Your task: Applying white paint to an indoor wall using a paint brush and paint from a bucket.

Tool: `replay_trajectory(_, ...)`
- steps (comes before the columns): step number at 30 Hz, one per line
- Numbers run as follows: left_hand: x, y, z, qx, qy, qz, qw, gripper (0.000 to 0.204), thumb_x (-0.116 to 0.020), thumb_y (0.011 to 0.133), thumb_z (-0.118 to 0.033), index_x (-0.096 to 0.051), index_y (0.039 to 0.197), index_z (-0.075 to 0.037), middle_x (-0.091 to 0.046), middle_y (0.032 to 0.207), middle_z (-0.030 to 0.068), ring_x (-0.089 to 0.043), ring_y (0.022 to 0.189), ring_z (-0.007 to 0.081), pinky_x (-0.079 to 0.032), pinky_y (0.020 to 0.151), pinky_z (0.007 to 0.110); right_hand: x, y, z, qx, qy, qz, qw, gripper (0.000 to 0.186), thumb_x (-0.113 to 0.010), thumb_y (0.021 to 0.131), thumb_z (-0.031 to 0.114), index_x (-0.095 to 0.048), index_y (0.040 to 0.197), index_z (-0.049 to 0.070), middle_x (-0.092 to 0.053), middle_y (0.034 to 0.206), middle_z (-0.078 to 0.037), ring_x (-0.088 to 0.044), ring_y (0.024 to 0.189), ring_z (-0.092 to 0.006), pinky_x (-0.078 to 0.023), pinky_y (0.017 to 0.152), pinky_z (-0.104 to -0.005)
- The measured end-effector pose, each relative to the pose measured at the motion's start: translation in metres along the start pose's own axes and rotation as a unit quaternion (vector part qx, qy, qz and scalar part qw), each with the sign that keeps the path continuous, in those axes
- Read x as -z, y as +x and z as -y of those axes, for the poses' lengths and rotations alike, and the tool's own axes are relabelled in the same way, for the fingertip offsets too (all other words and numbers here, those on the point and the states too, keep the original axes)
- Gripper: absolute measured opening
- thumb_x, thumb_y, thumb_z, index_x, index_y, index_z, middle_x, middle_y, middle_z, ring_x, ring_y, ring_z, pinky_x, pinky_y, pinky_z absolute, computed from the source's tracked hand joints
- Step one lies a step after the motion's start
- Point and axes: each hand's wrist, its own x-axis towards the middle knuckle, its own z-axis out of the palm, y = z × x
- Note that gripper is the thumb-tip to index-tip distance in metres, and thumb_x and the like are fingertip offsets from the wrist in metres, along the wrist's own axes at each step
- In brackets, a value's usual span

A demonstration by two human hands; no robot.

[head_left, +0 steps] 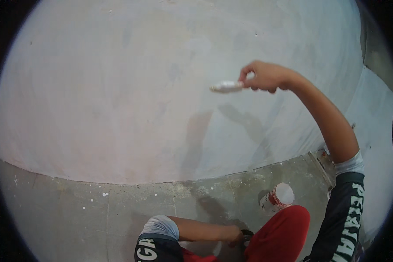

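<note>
A pale, patchy wall (118,96) fills most of the view, seen from above by a person crouched close to it. The right hand (263,77) is raised to the wall and closed around the handle of a brush (226,87). The brush is held roughly level, its white-loaded bristles pointing to the person's left and lying against or just off the wall; which of the two cannot be told. A grip near the handle's end appears to give reach and lets the bristles lie flat to the wall. A soft shadow of arm and brush falls on the wall just below.

The left hand (235,236) is held low, beside a red-clad knee (278,231), resting on or near a dark object; whether it is open or closed cannot be told. It seems to be placed there to steady the crouch.

A small can (277,197) with a red-and-white label stands open on the grey concrete floor (74,214), near the base of the wall and just beyond the knee, apparently kept within easy reach of the brush hand. White specks are scattered over the floor along the wall's foot.
</note>
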Motion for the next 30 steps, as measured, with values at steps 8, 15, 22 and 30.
replay_trajectory(8, 0.027, -0.038, 0.016, -0.014, -0.248, 0.127, 0.960, 0.026, -0.061, 0.079, -0.017, -0.066, 0.098, 0.000, -0.066, 0.094, 0.0195, -0.064, 0.085, 0.0335, -0.050, 0.074, 0.044, -0.082, -0.073, -0.216, -0.063, 0.084, 0.120, 0.987, 0.027, -0.063, 0.085, 0.025, -0.066, 0.103, 0.006, -0.055, 0.066, -0.001, -0.044, 0.051, -0.0093, -0.035, 0.043, -0.0269)
replay_trajectory(15, -0.048, -0.089, 0.058, 0.195, -0.382, 0.070, 0.901, 0.030, -0.060, 0.077, -0.016, -0.061, 0.103, 0.001, -0.064, 0.094, 0.0240, -0.062, 0.091, 0.0388, -0.048, 0.079, 0.046, -0.184, -0.144, -0.421, -0.145, 0.058, 0.117, 0.981, 0.022, -0.070, 0.080, 0.023, -0.070, 0.097, 0.010, -0.060, 0.071, -0.003, -0.057, 0.067, -0.0136, -0.045, 0.063, -0.0299)
replay_trajectory(22, -0.056, -0.074, 0.014, 0.243, -0.489, 0.178, 0.819, 0.025, -0.062, 0.081, -0.022, -0.054, 0.089, 0.001, -0.063, 0.087, 0.0247, -0.063, 0.086, 0.0412, -0.047, 0.071, 0.048, -0.319, -0.195, -0.520, -0.230, 0.038, 0.249, 0.940, 0.027, -0.071, 0.072, 0.024, -0.069, 0.096, 0.010, -0.065, 0.097, -0.012, -0.063, 0.092, -0.0291, -0.049, 0.078, -0.0397)
replay_trajectory(30, -0.029, -0.023, 0.033, 0.245, -0.482, 0.187, 0.820, 0.029, -0.064, 0.078, -0.027, -0.053, 0.085, -0.001, -0.062, 0.078, 0.0240, -0.061, 0.075, 0.0423, -0.045, 0.065, 0.048, -0.418, -0.191, -0.527, -0.217, 0.061, 0.305, 0.925, 0.026, -0.063, 0.076, 0.013, -0.066, 0.101, 0.005, -0.066, 0.101, -0.018, -0.062, 0.097, -0.0349, -0.049, 0.082, -0.0434)
